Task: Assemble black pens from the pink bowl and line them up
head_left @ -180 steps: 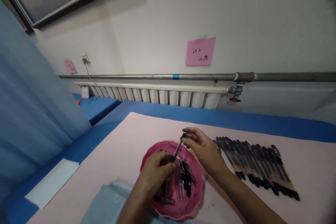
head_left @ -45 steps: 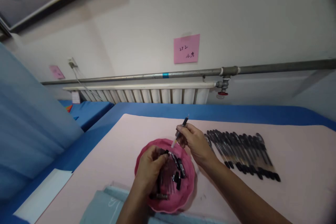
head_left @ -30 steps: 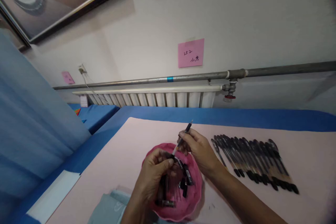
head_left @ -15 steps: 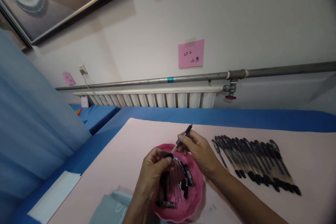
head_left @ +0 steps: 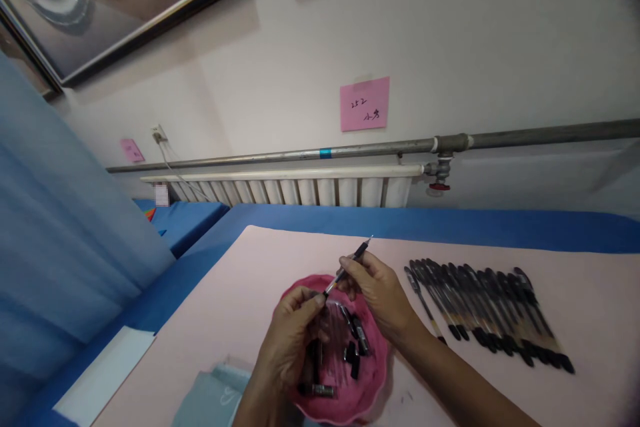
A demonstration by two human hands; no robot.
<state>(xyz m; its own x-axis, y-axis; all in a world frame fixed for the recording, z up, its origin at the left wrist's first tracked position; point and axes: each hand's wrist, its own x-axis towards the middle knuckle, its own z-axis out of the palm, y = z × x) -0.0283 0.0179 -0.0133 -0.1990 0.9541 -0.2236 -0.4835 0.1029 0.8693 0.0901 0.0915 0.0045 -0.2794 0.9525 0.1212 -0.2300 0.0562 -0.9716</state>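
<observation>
A gel pen [head_left: 358, 253] with a black grip and a clear barrel slants up to the right, its bare tip uppermost. Around its barrel the fingers of my right hand [head_left: 379, 288] are closed. My left hand [head_left: 293, 327] pinches the dark lower end of the same pen. Both hands are above a pink scalloped bowl [head_left: 373, 390]. Inside the bowl lie black pen caps [head_left: 359, 333], other small black parts [head_left: 351, 359] and thin clear tubes [head_left: 337, 347]. My left hand covers part of the bowl's contents.
To the right, many capped black pens [head_left: 480, 307] lie in a slanting row on the pink sheet [head_left: 215, 307]. A grey-green cloth item [head_left: 213, 397] and a white paper [head_left: 105, 373] lie at left. Beyond the blue table edge [head_left: 400, 220] stands a radiator [head_left: 320, 190].
The left fingers have closed in on the pen's lower end, and the pen has shifted slightly right. A dark end now shows on the leftmost pen of the row.
</observation>
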